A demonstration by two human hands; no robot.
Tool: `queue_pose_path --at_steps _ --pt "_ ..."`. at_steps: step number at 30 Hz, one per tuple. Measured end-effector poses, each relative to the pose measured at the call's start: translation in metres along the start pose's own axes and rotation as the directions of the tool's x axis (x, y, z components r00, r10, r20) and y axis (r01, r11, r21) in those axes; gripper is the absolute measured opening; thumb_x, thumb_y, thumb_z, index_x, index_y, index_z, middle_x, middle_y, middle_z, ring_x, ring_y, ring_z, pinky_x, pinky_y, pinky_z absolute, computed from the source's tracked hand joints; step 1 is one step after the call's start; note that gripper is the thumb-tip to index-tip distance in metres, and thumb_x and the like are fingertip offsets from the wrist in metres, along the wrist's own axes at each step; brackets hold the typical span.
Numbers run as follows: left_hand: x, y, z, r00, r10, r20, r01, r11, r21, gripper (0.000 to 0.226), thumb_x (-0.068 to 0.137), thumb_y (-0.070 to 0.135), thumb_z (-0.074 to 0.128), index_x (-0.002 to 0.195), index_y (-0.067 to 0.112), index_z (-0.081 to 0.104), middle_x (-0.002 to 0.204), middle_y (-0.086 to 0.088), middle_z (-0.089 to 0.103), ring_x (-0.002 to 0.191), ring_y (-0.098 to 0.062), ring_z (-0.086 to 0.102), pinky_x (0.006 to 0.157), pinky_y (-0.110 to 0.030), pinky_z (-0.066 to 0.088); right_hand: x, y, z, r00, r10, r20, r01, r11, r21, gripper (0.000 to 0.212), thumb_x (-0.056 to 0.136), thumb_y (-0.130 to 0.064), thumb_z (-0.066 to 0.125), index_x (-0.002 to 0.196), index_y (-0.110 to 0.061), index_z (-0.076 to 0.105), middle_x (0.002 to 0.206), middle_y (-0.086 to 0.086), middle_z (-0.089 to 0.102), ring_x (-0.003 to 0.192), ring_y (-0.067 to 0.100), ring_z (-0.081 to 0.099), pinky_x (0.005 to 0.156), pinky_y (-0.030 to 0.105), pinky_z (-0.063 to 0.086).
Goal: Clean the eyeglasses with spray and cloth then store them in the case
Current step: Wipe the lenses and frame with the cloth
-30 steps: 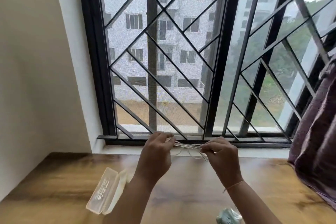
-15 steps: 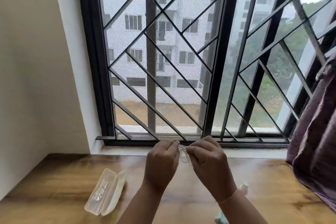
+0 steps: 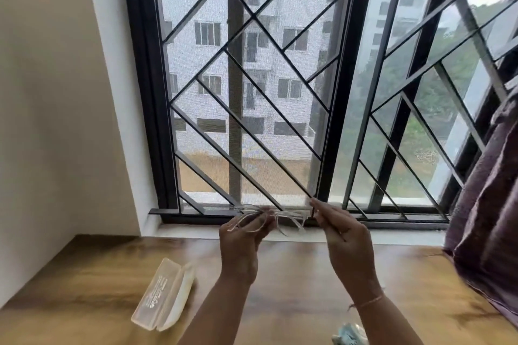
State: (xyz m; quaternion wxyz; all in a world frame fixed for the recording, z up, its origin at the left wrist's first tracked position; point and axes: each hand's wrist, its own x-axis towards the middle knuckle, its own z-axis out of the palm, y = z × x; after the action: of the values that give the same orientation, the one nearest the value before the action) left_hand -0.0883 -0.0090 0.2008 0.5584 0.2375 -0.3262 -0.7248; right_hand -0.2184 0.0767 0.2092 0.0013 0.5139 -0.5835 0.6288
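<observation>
Thin clear-framed eyeglasses [image 3: 283,217] are held up in front of the window, above the wooden table [image 3: 294,283]. My left hand [image 3: 242,244] pinches them near the middle of the frame. My right hand [image 3: 343,235] is just to the right of the glasses, fingers drawn together at their right end; whether it touches them I cannot tell. A translucent plastic case [image 3: 164,294] lies open on the table at the lower left. A light blue cloth [image 3: 350,336] peeks in at the bottom edge, partly behind my right forearm.
A black barred window [image 3: 330,120] with a white sill [image 3: 392,235] stands right behind the hands. A purple curtain [image 3: 487,218] hangs at the right over the table's edge. A cream wall [image 3: 50,120] closes the left side.
The hands came close together half a second ago and have now parted. The glasses have turned and spread wider, staying with my left hand; the view has tilted slightly.
</observation>
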Motion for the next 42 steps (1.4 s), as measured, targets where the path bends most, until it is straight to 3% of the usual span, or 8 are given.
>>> queue_pose_path --at_steps 2,6,12,21,24,28,36,42 --pt "0.000 0.000 -0.001 0.999 -0.042 0.006 0.042 0.997 -0.066 0.029 0.076 -0.018 0.055 0.063 0.000 0.073 0.064 -0.012 0.070 0.060 -0.019 0.068 0.055 -0.022 0.056 -0.003 0.006 -0.003 0.997 0.058 0.049 -0.059 0.998 0.020 0.039 0.081 0.007 0.061 0.106 -0.022 0.067 0.104 -0.005 0.071 0.102 0.007 0.064 0.094 0.028 0.048" --pt "0.001 -0.002 0.000 0.993 -0.115 0.002 0.114 0.987 -0.114 0.027 0.079 -0.018 0.051 0.068 -0.003 0.070 0.065 -0.012 0.070 0.059 -0.018 0.068 0.053 -0.021 0.055 -0.007 0.010 -0.002 0.997 0.029 0.074 -0.032 0.999 0.044 0.047 0.076 0.013 0.063 0.103 -0.025 0.067 0.096 -0.012 0.071 0.089 0.005 0.067 0.084 0.017 0.050" --pt "-0.002 -0.005 -0.001 0.985 -0.164 0.057 0.170 0.976 -0.133 0.030 0.080 -0.019 0.049 0.065 -0.004 0.070 0.071 -0.013 0.071 0.062 -0.020 0.069 0.052 -0.021 0.055 -0.004 0.013 -0.004 0.998 -0.046 0.046 0.040 0.993 0.110 0.040 0.075 0.004 0.064 0.098 -0.029 0.071 0.081 -0.008 0.072 0.072 0.006 0.065 0.072 0.014 0.051" --pt "-0.003 -0.003 -0.002 0.979 -0.193 0.072 0.199 0.977 -0.078 0.031 0.079 -0.021 0.049 0.065 -0.005 0.071 0.073 -0.014 0.071 0.065 -0.021 0.070 0.055 -0.022 0.056 -0.004 0.023 -0.002 0.999 -0.036 -0.019 0.039 0.981 0.191 0.042 0.072 0.015 0.064 0.085 -0.023 0.075 0.076 -0.003 0.074 0.063 0.011 0.065 0.064 0.016 0.052" --pt "-0.004 0.002 -0.008 0.975 -0.203 0.087 0.208 0.976 -0.062 0.024 0.080 -0.021 0.046 0.083 -0.010 0.068 0.078 -0.018 0.071 0.072 -0.025 0.071 0.063 -0.025 0.059 -0.005 0.028 0.001 0.998 0.015 -0.054 -0.004 0.978 0.209 0.034 0.071 0.009 0.065 0.081 -0.021 0.076 0.073 -0.003 0.074 0.062 0.010 0.065 0.064 0.016 0.053" --pt "-0.001 0.002 -0.043 0.979 -0.202 0.039 0.206 0.972 -0.116 0.028 0.082 -0.023 0.038 0.093 -0.013 0.062 0.082 -0.026 0.069 0.076 -0.032 0.071 0.067 -0.028 0.059 -0.014 0.045 -0.001 0.994 0.106 -0.036 -0.097 0.974 0.206 0.047 0.068 0.023 0.063 0.073 -0.023 0.075 0.067 -0.008 0.073 0.059 0.009 0.067 0.061 0.015 0.053" --pt "-0.003 -0.026 -0.106 0.902 -0.431 0.005 0.428 0.898 0.101 0.041 0.075 -0.028 0.024 0.099 -0.023 0.057 0.095 -0.034 0.064 0.092 -0.042 0.065 0.078 -0.035 0.058 -0.067 0.103 0.009 0.940 0.338 0.039 -0.340 0.935 0.100 0.064 0.064 0.027 0.057 0.059 -0.034 0.074 0.061 -0.002 0.073 0.055 0.013 0.066 0.059 0.018 0.053" --pt "-0.001 -0.065 -0.134 0.834 -0.508 -0.216 0.542 0.682 0.491 0.049 0.078 -0.026 0.029 0.063 -0.001 0.069 0.066 -0.013 0.069 0.061 -0.018 0.065 0.060 -0.026 0.055 -0.101 0.132 0.012 0.860 0.489 0.144 -0.479 0.872 -0.101 0.064 0.062 0.024 0.052 0.049 -0.036 0.070 0.051 -0.002 0.068 0.049 0.009 0.062 0.057 0.019 0.052"
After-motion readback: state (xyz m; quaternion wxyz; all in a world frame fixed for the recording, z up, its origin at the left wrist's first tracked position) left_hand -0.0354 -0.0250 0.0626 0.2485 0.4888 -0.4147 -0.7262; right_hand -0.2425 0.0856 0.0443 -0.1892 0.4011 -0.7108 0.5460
